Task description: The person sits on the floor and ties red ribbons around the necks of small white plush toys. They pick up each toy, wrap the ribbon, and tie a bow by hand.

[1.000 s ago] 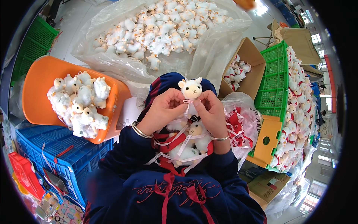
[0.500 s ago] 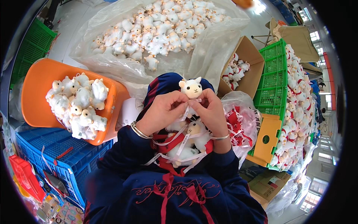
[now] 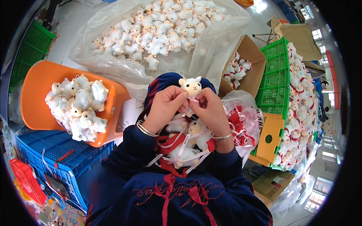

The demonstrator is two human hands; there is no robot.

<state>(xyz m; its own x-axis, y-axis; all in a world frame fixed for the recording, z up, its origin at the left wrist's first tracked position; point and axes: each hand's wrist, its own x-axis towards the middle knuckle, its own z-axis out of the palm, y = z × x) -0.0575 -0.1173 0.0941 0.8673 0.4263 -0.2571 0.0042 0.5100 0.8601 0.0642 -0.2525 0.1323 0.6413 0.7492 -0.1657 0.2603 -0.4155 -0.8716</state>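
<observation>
A small white plush sheep is upright between my hands, above my lap, its face toward me. A pale pink ribbon crosses its neck just under the chin. My left hand is closed, thumb and fingers pinching the ribbon on the left of the neck. On the other side my right hand is also closed, pinching the ribbon close to the toy. The fingers hide most of the toy's body. Just below, more plush sheep lie in my lap among red cloth pieces and loose pale ribbons.
An orange bin with white plush toys stands at left, next to a blue crate. Ahead, a clear plastic sheet bears a toy heap. At right are a cardboard box, a bag of red pieces and a green crate.
My hands have shifted slightly, with the left fingers a little higher. The ribbon now sits tighter across the sheep's neck; its hanging white end shows less. The sheep's head has moved slightly left.
</observation>
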